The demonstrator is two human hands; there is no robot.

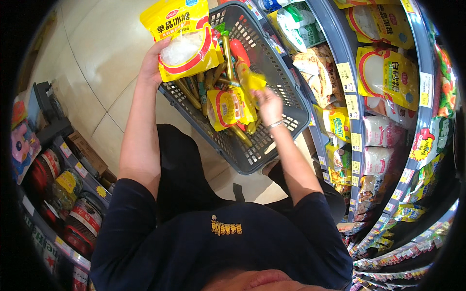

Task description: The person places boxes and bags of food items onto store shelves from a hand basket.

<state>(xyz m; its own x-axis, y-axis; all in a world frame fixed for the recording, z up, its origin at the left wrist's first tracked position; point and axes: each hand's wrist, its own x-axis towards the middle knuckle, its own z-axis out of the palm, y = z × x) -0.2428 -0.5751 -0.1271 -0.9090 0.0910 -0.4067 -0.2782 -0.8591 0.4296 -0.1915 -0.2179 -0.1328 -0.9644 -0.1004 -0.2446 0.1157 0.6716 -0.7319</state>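
My left hand (pixel 154 62) grips the edge of a yellow bag of rock sugar (pixel 185 40), its clear window showing white crystals, above the left rim of a grey plastic shopping basket (pixel 287 127). Over the basket's right part, my right hand (pixel 268 103) holds a yellow package (pixel 256 80), blurred. Another yellow bag with a red ring (pixel 231 109) lies in the basket on several gold-wrapped sticks (pixel 240 135), which look like sausages. A red-wrapped item (pixel 239 51) rests near the basket's far end.
Shelves at right, with a price-tag rail (pixel 355 120), bear yellow sugar bags (pixel 387 78) and white packets (pixel 378 131). At left, a shelf holds large jars with dark contents (pixel 82 218). Pale floor tiles (pixel 105 72) lie between. My knees are beside the basket's near end.
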